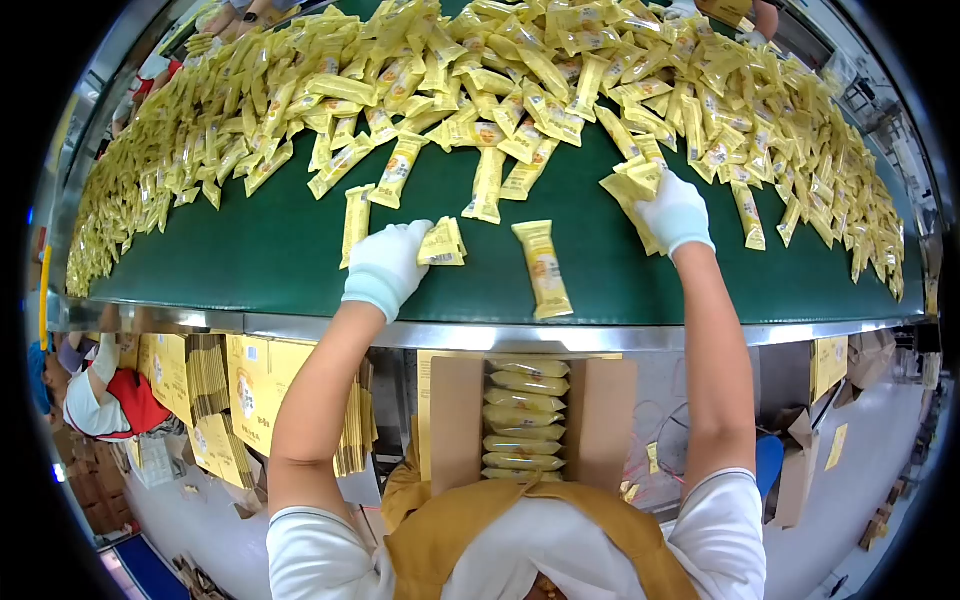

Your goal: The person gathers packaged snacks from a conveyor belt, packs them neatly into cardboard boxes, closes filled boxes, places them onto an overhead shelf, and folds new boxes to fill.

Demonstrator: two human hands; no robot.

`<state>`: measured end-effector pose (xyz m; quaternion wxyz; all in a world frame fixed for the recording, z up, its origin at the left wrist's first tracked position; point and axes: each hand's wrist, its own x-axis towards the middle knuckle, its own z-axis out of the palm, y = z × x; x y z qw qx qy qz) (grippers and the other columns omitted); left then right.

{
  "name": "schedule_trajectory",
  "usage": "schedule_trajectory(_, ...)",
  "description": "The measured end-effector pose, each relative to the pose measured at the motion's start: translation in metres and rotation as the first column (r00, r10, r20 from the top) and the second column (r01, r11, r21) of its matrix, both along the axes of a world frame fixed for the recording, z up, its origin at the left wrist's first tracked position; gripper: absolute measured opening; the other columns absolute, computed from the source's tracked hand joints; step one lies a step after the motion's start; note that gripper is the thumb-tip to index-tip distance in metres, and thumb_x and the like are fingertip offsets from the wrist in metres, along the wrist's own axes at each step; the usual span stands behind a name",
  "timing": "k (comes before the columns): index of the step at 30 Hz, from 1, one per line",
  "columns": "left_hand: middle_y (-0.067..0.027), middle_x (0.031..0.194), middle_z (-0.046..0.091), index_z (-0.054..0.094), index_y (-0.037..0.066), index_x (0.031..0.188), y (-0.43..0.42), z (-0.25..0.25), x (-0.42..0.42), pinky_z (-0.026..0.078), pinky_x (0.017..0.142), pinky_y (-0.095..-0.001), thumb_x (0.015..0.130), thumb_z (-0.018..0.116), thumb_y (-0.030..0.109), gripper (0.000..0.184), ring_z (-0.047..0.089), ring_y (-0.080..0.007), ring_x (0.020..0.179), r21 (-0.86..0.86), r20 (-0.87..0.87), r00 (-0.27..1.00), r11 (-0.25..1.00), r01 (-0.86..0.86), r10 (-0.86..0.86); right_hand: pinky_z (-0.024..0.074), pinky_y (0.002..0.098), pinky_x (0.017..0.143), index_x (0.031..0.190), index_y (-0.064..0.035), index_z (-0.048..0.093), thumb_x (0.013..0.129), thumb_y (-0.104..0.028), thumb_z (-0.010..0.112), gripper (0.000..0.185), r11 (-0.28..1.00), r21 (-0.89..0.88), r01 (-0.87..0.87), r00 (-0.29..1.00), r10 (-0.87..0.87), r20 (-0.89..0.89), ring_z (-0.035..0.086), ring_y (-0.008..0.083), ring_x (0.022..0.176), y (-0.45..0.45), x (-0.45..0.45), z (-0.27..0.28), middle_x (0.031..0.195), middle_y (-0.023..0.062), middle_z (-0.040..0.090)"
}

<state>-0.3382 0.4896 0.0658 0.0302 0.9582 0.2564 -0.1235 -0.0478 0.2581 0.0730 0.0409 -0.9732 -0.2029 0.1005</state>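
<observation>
My left hand (pixel 390 262), in a white glove, is closed around yellow snack packets (pixel 442 243) whose ends stick out to its right. Over on the other side, my gloved right hand (pixel 676 212) grips more yellow packets (pixel 634 190) at the edge of the pile. A single packet (pixel 542 270) lies on the green belt (pixel 600 280) between the two hands. Just above my left hand another packet (pixel 356 225) rests on the belt. Below the belt's metal edge, in front of my body, an open cardboard box (pixel 457 420) holds a row of several packets (pixel 525 405).
A big heap of yellow packets (pixel 400 70) covers the far part of the belt. Flattened cartons (pixel 262 390) stand at the lower left. Another person in a red vest (pixel 138 402) is at the far left. Part of a co-worker's arm (pixel 765 20) shows at the top right.
</observation>
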Motion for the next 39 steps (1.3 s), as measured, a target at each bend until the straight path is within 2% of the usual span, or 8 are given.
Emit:
schedule_trajectory(10,-0.0091,0.117,0.068,0.055,0.016,0.134,-0.007,-0.017,0.001,0.055,0.088,-0.04,0.084,0.077,0.033,0.057,0.067,-0.0284,0.107,-0.002,-0.007,1.0,1.0,-0.028,0.028,0.0562,0.0427,0.088,0.11,-0.0059,0.066,0.09,-0.023,0.066,0.026,0.999,-0.026,-0.048,0.996,0.049,0.072,0.071,0.0339,0.103,0.011,-0.004,-0.044,0.109,0.017,0.073)
schedule_trajectory(19,-0.0243,0.142,0.045,0.029,-0.003,0.153,-0.042,-0.036,-0.045,0.032,0.114,-0.0485,0.073,0.084,0.048,0.11,0.041,-0.0433,0.134,0.009,0.237,0.964,0.993,0.118,-0.117,0.0382,0.0478,0.108,0.149,0.0038,0.033,0.079,-0.043,0.075,0.094,0.924,0.09,-0.37,0.859,0.304,0.412,0.047,0.0427,0.124,-0.015,-0.06,-0.081,0.141,0.0272,0.045)
schedule_trajectory(21,-0.0243,0.146,0.043,0.026,-0.004,0.154,-0.033,-0.028,-0.043,0.03,0.114,-0.0472,0.07,0.085,0.053,0.117,0.04,-0.0407,0.137,-0.098,0.151,0.987,0.993,0.067,-0.052,0.043,0.0456,0.104,0.154,0.0054,0.021,0.069,-0.045,0.085,0.117,0.965,0.088,-0.246,0.965,0.236,0.11,0.048,0.0386,0.126,-0.016,-0.051,-0.056,0.147,0.0209,0.044)
schedule_trajectory(27,-0.0222,0.146,0.045,0.02,0.0,0.157,-0.029,-0.041,-0.038,0.026,0.117,-0.0505,0.061,0.085,0.063,0.132,0.04,-0.0365,0.139,0.056,-0.012,0.998,0.996,0.07,-0.069,0.0521,0.0372,0.096,0.112,0.0003,0.073,0.052,-0.071,0.079,0.093,0.975,0.01,-0.221,0.862,0.2,-0.467,0.067,0.0366,0.108,-0.011,0.009,-0.017,0.115,0.0211,0.07)
schedule_trajectory(29,-0.0224,0.139,0.048,0.023,-0.002,0.156,-0.027,-0.023,-0.035,0.033,0.114,-0.0465,0.061,0.087,0.06,0.13,0.046,-0.038,0.132,-0.173,0.004,1.0,0.985,0.011,-0.011,0.054,0.0369,0.09,0.111,-0.0001,0.073,0.06,-0.06,0.085,0.079,0.973,0.208,-0.099,0.978,0.134,-0.161,0.07,0.0298,0.097,-0.017,0.04,-0.028,0.108,0.0178,0.073)
schedule_trajectory(33,-0.0203,0.126,0.059,0.046,-0.005,0.141,0.0,-0.037,-0.055,0.047,0.102,-0.0404,0.063,0.094,0.04,0.102,0.059,-0.0295,0.114,-0.687,0.435,0.8,0.727,-0.001,0.412,0.0538,0.0323,0.078,0.113,0.0014,0.069,0.077,-0.022,0.086,0.046,0.62,0.745,0.248,0.826,0.267,-0.497,0.067,0.0155,0.085,-0.017,0.08,-0.024,0.1,0.0089,0.072)
schedule_trajectory(35,-0.0128,0.114,0.067,0.055,-0.005,0.131,0.014,-0.015,-0.054,0.051,0.093,-0.0335,0.074,0.09,0.034,0.078,0.064,-0.0196,0.101,-0.93,0.336,0.541,0.362,0.062,0.771,0.0499,0.0304,0.066,0.101,-0.0009,0.066,0.08,-0.026,0.085,0.037,0.64,0.722,0.264,0.768,0.313,-0.559,0.06,0.0144,0.066,-0.019,0.128,-0.079,0.078,0.0035,0.066)
schedule_trajectory(39,-0.0081,0.109,0.07,0.061,-0.003,0.125,0.075,-0.025,-0.048,0.053,0.084,-0.0309,0.08,0.086,0.038,0.066,0.065,-0.0152,0.094,-0.924,0.342,0.385,0.382,-0.029,0.857,0.0533,0.0367,0.085,0.118,-0.0037,0.065,0.068,-0.041,0.086,0.066,0.852,0.515,0.092,0.884,0.168,-0.437,0.067,0.0245,0.09,-0.011,0.095,-0.066,0.1,0.0109,0.072)
